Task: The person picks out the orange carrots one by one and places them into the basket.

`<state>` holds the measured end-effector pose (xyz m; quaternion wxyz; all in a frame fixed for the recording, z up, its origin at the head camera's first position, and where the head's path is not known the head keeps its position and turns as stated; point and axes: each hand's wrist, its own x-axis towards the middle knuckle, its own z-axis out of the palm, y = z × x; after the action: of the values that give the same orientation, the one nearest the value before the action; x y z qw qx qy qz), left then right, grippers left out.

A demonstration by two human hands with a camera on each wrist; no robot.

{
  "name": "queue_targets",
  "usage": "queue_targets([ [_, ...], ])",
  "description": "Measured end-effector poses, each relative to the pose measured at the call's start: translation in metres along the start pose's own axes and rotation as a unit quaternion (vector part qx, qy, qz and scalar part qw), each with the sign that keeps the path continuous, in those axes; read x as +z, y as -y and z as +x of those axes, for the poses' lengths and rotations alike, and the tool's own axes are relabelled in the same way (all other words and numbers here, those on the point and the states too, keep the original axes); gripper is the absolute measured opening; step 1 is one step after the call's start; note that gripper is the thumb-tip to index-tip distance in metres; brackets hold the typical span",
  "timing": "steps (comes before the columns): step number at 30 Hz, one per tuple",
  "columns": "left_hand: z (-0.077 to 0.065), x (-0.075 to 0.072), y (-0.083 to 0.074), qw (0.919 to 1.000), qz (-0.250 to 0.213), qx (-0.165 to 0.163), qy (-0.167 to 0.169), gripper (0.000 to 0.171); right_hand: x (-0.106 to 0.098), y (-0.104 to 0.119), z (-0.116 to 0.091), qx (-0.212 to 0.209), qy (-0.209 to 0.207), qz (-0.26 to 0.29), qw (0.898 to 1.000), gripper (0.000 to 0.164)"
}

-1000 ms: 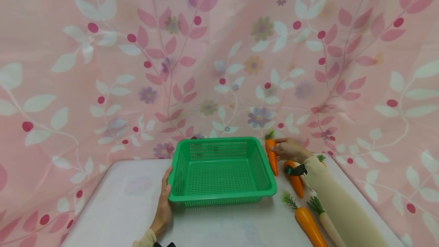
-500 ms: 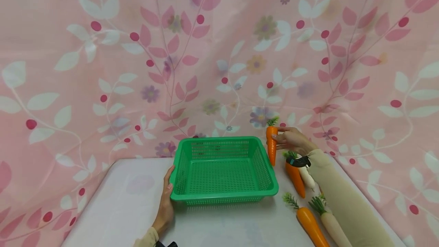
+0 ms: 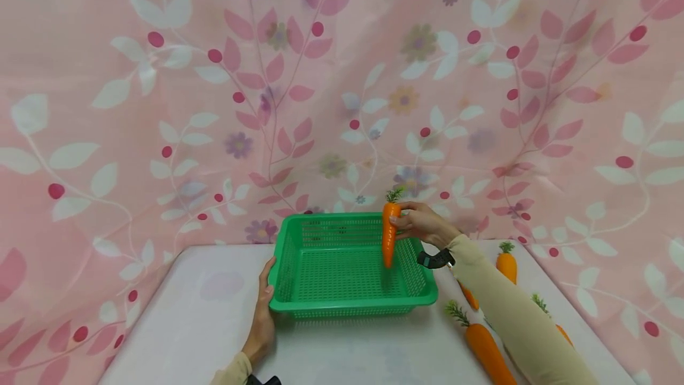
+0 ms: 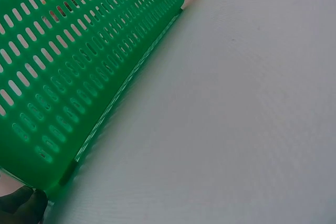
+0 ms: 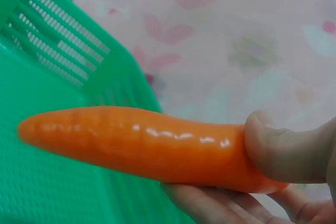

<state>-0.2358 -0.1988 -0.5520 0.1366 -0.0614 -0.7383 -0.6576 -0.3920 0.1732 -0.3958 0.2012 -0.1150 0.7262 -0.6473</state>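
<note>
A green slotted plastic basket [image 3: 352, 302] sits on the white table, with bare mesh floor showing inside. At its left side my left hand [image 3: 260, 316] holds the rim; only dark fingertips [image 4: 23, 205] appear by the basket's corner in the left wrist view. Over the right part of the basket, my right hand [image 3: 424, 223] pinches an orange carrot [image 3: 390, 236] near its leafy top. The carrot hangs almost upright, tip down, apart from the basket floor. Thumb [image 5: 278, 150] and fingers grip its thick end in the right wrist view.
More carrots lie to the basket's right: one in front [image 3: 488, 352], one farther back [image 3: 506, 266], others partly hidden by my right sleeve [image 3: 513, 308]. The white table [image 3: 198, 302] ends at a pink floral cloth [image 3: 320, 106] behind.
My right hand has lifted the carrot from beside the basket and carried it left, over the basket's right part. The left hand stays on the rim.
</note>
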Motion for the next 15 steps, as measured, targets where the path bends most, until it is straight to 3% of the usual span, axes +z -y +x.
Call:
queue_targets([
  [7, -0.001, 0.001, 0.001, 1.0000, -0.006, 0.004, -0.003, 0.059, 0.033, -0.008, 0.015, 0.018, 0.006, 0.028, 0.999, 0.040],
  [15, 0.000, 0.000, 0.001, 1.0000, -0.004, 0.005, -0.001, 0.059, 0.059, -0.016, 0.030, 0.036, 0.001, 0.054, 0.998, 0.040],
])
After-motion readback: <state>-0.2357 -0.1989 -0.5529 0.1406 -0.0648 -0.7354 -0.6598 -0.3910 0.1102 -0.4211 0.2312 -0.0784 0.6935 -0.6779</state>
